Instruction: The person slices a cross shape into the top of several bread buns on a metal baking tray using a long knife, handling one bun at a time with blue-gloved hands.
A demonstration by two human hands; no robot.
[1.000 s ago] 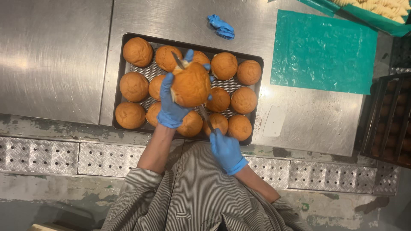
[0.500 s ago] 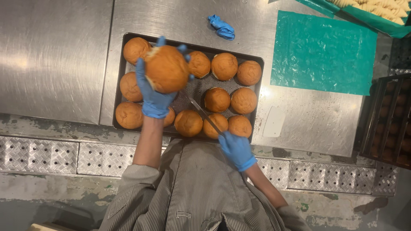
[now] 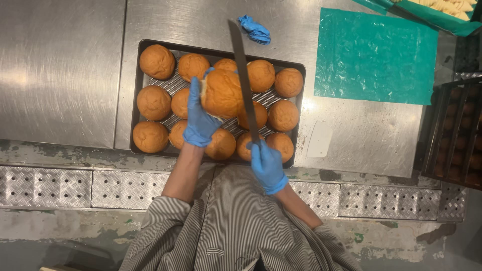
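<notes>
Left hand (image 3: 199,120) clamped on 1 bun (image 3: 221,93) above the tray (image 3: 217,51); right hand (image 3: 267,165) gripping a long knife (image 3: 243,75) beside it; the tray's other buns (image 3: 156,61) look uncut.

Golden bun (image 3: 223,94) held aloft, knife (image 3: 243,75) alongside

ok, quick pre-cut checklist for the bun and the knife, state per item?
1. Left hand grips the bun: ok.
2. Right hand on the knife handle: ok.
3. Blade beside the held bun: ok.
4. Left fingertips away from the edge: cannot tell.
5. Both hands gloved: ok.
6. Tray flat on the steel counter: ok.
</notes>
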